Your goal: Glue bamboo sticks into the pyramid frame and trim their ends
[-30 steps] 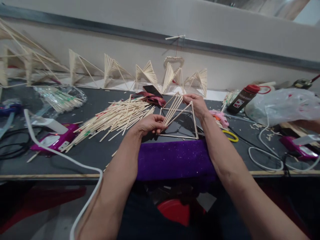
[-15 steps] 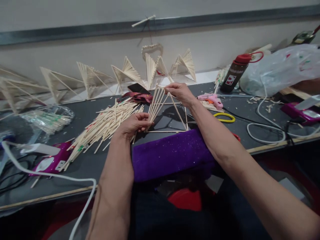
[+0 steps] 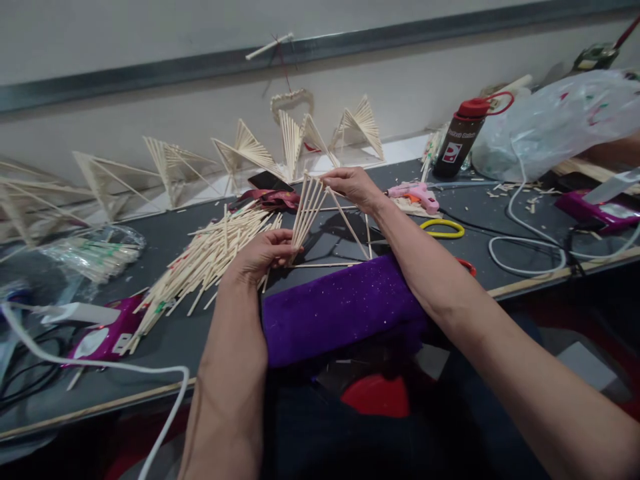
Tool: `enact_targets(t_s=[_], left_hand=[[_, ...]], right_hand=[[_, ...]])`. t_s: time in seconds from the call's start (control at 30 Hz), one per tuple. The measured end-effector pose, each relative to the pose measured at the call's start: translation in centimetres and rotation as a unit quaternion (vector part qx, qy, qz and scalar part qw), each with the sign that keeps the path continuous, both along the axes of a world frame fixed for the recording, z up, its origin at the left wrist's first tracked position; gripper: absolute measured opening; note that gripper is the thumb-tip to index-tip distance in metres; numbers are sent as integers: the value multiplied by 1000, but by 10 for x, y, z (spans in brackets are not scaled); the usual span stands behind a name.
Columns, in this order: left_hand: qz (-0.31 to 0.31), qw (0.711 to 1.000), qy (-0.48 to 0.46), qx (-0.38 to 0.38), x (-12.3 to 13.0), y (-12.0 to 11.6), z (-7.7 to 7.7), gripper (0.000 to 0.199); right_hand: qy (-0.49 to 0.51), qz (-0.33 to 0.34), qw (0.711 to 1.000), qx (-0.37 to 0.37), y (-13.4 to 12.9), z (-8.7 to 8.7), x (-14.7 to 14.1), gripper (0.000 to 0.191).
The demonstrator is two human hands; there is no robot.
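Observation:
Between my hands stands a frame of thin wooden sticks [image 3: 311, 212], with several sticks fanned out on its left side and a triangular part at its right. My left hand [image 3: 270, 252] pinches the low end of the fan, where the sticks converge. At the top of the frame, my right hand [image 3: 353, 187] has its fingers closed on the upper stick ends; its exact grip is partly hidden. A purple cloth [image 3: 340, 313] lies in front of the frame, under my forearms. Left of my left hand spreads a pile of loose wooden sticks [image 3: 210, 250].
Several finished stick structures [image 3: 245, 150] line the wall. On the right are a pink glue gun [image 3: 415, 196], yellow-handled scissors [image 3: 443, 229], a dark bottle [image 3: 460, 140] and a plastic bag [image 3: 550, 127]. White cables [image 3: 165, 413] cross the table edge at left, beside a magenta device [image 3: 107, 330].
The view has shifted slightly, so things sit a little further left. Both hands keep their hold on the stick frame, with hardly any other movement.

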State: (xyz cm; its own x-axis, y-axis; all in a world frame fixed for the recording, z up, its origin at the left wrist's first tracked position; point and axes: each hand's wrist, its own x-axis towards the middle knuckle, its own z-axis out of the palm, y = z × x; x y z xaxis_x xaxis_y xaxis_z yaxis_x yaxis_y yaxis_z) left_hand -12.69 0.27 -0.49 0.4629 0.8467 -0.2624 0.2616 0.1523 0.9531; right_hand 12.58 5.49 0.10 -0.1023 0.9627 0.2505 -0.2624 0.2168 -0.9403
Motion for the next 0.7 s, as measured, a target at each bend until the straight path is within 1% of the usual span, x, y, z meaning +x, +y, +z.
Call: enact_targets(t_s=[0.13,0.27,0.43,0.57,0.7], left_hand=[[0,1000,8,-1,1,-1,2,30],[1,1000,13,-5,3,-5,5,29],[10,1000,2,-3,3,-8,5,31],[-10,1000,-16,-5,1,-6,1,30],[-34,999,-29,-2,0,-6,-2,27]], right_hand=[[-13,-2,1000,3,-2,0,1,22],[-4,-1,1000,9,-7,2,-1,23],[-8,-12,1000,19,-9,1,-2,21],[-26,-32,999,30,-7,-3,-1,20],[-46,-47,997,27,-6,-5,0,25]])
